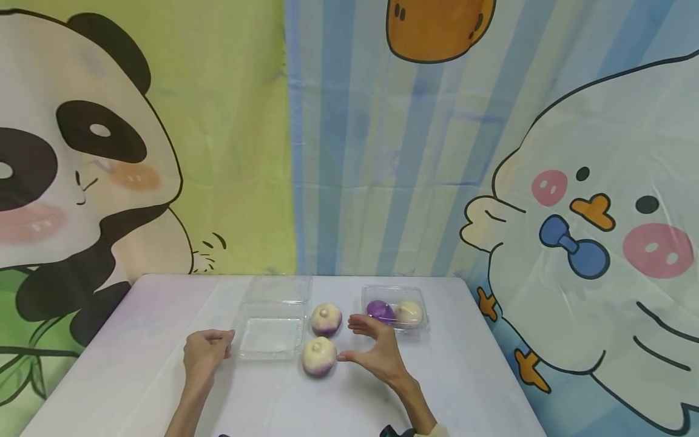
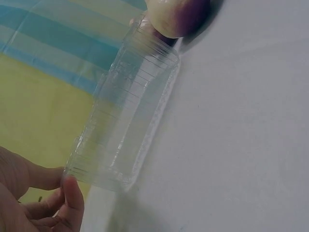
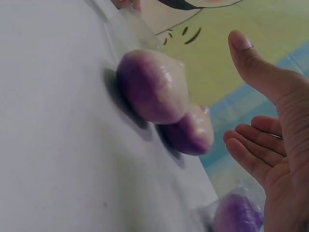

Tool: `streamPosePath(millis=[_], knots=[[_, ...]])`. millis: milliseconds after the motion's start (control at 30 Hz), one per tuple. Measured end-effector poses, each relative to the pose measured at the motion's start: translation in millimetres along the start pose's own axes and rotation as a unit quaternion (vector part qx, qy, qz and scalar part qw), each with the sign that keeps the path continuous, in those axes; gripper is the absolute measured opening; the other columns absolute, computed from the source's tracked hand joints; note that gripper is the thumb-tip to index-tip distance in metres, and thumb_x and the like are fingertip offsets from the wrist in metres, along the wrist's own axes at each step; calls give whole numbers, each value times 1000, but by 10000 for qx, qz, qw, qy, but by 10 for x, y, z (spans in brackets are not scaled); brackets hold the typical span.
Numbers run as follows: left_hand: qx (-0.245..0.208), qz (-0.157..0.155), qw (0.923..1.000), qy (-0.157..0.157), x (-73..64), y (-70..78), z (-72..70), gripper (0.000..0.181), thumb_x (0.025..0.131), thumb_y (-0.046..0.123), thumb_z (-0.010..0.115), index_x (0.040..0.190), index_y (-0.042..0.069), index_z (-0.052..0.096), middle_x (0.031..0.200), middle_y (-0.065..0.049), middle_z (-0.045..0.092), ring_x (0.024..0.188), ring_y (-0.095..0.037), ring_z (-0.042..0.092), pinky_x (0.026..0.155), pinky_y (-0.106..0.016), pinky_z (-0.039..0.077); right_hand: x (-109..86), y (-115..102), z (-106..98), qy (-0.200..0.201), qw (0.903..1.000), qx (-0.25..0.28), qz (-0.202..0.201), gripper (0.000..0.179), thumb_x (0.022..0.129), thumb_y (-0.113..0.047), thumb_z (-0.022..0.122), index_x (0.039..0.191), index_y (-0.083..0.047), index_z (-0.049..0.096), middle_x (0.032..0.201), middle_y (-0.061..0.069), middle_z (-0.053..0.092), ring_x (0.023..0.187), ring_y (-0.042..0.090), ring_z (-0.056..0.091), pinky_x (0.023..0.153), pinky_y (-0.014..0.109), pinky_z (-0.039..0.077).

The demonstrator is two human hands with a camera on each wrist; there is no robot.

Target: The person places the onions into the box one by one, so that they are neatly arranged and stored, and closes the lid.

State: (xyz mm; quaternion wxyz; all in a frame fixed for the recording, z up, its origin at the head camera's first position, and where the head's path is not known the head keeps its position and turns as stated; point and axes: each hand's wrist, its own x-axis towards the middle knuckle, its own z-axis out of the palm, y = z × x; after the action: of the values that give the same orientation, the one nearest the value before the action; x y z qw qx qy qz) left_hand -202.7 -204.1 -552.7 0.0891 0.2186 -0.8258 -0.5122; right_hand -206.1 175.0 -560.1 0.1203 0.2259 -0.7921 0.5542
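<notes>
An open clear plastic clamshell box (image 1: 271,338) lies on the table with its lid tipped back. My left hand (image 1: 207,352) pinches the box's left rim between thumb and forefinger, as the left wrist view shows at the corner beside the fingertips (image 2: 72,186). Right of the box sit two white-and-purple turnips, a nearer turnip (image 1: 319,356) and a farther turnip (image 1: 326,319). My right hand (image 1: 379,352) hovers just right of them, thumb and fingers spread apart. Nothing is between them, and in the right wrist view the turnips (image 3: 152,87) stand apart from the palm.
A second clear box (image 1: 394,292) stands at the back right, holding a purple round piece (image 1: 381,312) and a cream round piece (image 1: 409,313). The white table (image 1: 459,364) ends at a cartoon-printed curtain (image 1: 360,152) behind.
</notes>
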Motion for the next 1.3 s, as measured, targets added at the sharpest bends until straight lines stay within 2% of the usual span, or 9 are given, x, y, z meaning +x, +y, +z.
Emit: streamPosePath(millis=[200, 333, 567, 767, 867, 1100, 1300], knots=[[2, 44, 10000, -46, -6, 10, -10, 28, 103, 14, 73, 108, -13, 74, 72, -11, 74, 62, -18, 69, 52, -23, 50, -2, 40, 175, -248, 9996, 104, 25, 87, 66, -19, 106, 140, 5, 66, 137, 27, 73, 119, 44, 76, 108, 38, 63], [9, 15, 10000, -89, 0, 2, -8, 26, 103, 14, 73, 108, -12, 74, 75, -14, 75, 62, -17, 70, 53, -22, 51, -18, 55, 253, -344, 9994, 26, 12, 89, 66, -20, 106, 139, 9, 66, 138, 27, 73, 118, 44, 76, 107, 38, 64], [27, 6, 9999, -132, 15, -7, 1, 26, 103, 13, 73, 109, -12, 73, 76, -15, 76, 62, -17, 70, 53, -21, 51, -55, 107, 355, -434, 9985, 180, 293, 88, 63, -19, 107, 137, 8, 68, 134, 25, 75, 119, 41, 77, 105, 42, 65], [17, 22, 9999, -133, 22, -3, -9, 26, 103, 13, 73, 108, -12, 74, 75, -14, 75, 61, -16, 69, 53, -22, 52, -62, 152, 426, -551, 9984, 113, -58, 87, 63, -19, 107, 135, 9, 69, 129, 26, 77, 117, 40, 78, 101, 47, 67], [-12, -11, 9999, -171, 33, -2, -18, 26, 103, 13, 73, 109, -12, 73, 74, -11, 75, 62, -15, 69, 54, -21, 52, -51, 164, 444, -603, 9980, 88, -142, 85, 64, -18, 107, 134, 10, 69, 129, 24, 78, 115, 34, 79, 100, 45, 67], [-74, 24, 9998, -167, 34, -8, 2, 26, 103, 14, 72, 110, -11, 73, 77, -15, 76, 63, -14, 69, 55, -20, 52, -79, 187, 464, -634, 9978, -43, 177, 82, 68, -23, 106, 136, 4, 70, 131, 15, 79, 110, 20, 80, 101, 35, 67], [-12, -5, 9998, -184, 48, -41, 1, 26, 103, 14, 72, 110, -11, 74, 76, -12, 76, 62, -15, 68, 54, -22, 51, -103, 189, 508, -660, 9975, 71, 252, 75, 72, -23, 104, 134, 3, 71, 128, 14, 80, 112, 21, 80, 99, 31, 67]])
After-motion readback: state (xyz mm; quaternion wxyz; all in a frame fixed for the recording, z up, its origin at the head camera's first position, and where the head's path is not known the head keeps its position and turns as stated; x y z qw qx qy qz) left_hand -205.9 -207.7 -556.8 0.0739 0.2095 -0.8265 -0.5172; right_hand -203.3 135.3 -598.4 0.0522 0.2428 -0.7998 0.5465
